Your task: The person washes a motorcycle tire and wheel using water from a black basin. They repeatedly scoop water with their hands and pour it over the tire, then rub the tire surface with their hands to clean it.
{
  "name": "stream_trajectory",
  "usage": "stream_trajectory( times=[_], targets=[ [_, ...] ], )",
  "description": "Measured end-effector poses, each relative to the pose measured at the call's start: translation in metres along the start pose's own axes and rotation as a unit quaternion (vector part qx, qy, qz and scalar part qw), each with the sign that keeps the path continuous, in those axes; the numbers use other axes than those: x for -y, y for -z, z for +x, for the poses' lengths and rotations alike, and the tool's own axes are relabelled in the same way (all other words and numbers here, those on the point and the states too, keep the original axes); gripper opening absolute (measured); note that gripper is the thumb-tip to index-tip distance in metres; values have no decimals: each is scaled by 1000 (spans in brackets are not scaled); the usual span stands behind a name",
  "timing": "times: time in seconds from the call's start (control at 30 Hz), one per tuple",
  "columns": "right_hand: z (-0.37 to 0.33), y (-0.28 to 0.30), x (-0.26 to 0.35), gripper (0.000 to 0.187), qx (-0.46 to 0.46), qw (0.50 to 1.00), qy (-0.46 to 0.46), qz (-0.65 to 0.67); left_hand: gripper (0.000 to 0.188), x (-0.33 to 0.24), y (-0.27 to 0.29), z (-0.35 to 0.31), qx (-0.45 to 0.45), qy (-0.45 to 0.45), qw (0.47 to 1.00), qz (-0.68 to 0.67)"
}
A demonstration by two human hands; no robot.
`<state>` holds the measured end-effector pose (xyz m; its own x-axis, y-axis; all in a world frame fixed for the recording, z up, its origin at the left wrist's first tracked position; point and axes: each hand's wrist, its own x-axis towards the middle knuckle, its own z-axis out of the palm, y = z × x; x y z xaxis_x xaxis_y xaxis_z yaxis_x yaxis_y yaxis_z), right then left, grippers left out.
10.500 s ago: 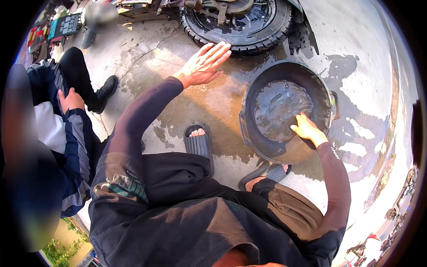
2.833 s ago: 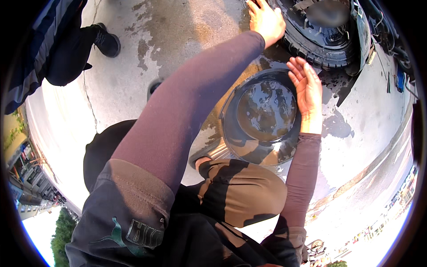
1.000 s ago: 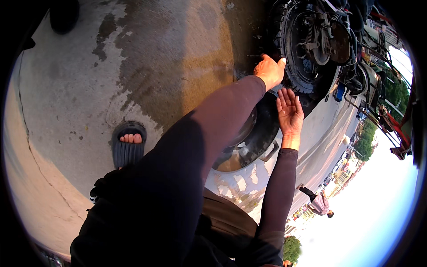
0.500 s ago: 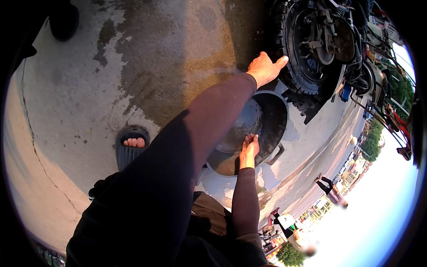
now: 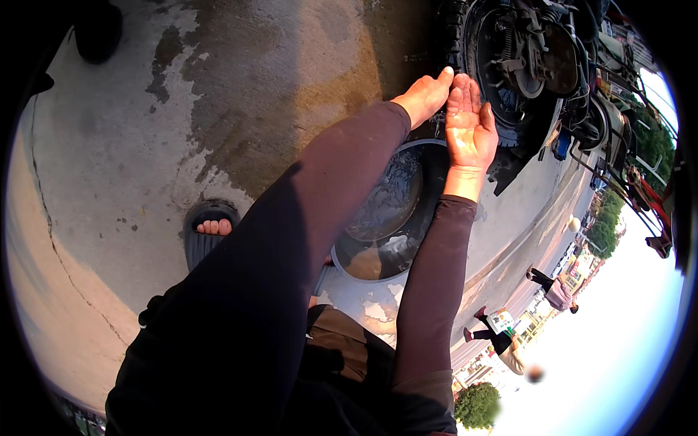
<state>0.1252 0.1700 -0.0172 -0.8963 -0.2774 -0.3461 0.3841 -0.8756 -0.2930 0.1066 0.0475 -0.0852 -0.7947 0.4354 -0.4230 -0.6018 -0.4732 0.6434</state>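
A dark basin [image 5: 430,166] with water in it stands on the ground beside a knobbly motorcycle tyre [image 5: 456,35]. My left hand [image 5: 424,97] is beside the lower part of the tyre, back of the hand toward me. Its thumb points up to the tyre, and its other fingers are mostly hidden. Right beside it my right hand [image 5: 471,134] is open and palm up, slightly cupped, fingers stretched toward the wheel. The skin of that palm looks wet. Ripples show on the water in the basin.
The motorcycle [image 5: 589,109] fills the upper right, its spring and hub [image 5: 520,65] exposed. Wet patches darken the concrete [image 5: 240,94]. My sandalled foot [image 5: 211,229] stands at the left. A dark shoe [image 5: 98,33] shows at the upper left. Two people [image 5: 556,291] are farther off at lower right.
My right hand has risen out of the basin to the tyre and turned palm up beside my left hand. My left hand has moved slightly up and left. The water is now rippled.
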Motion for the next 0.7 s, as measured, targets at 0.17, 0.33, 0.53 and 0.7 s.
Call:
stream_trajectory(
  times=[0.17, 0.33, 0.53, 0.7],
  targets=[
    [22, -24, 24, 43, -40, 992, -45, -114, 72, -14, -4, -12, -24, 39, 997, -67],
    [-4, -30, 33, 40, -141, 943, 32, -301, 76, -20, -3, -11, -63, 53, 996, -46],
    [-64, 3, 32, 40, -182, 919, 64, -343, 85, -19, 18, 20, -158, -38, 987, -3],
    [-137, 97, -5, 42, -309, 898, 114, -290, 98, -17, -17, -12, -133, 17, 988, 71]
  ],
)
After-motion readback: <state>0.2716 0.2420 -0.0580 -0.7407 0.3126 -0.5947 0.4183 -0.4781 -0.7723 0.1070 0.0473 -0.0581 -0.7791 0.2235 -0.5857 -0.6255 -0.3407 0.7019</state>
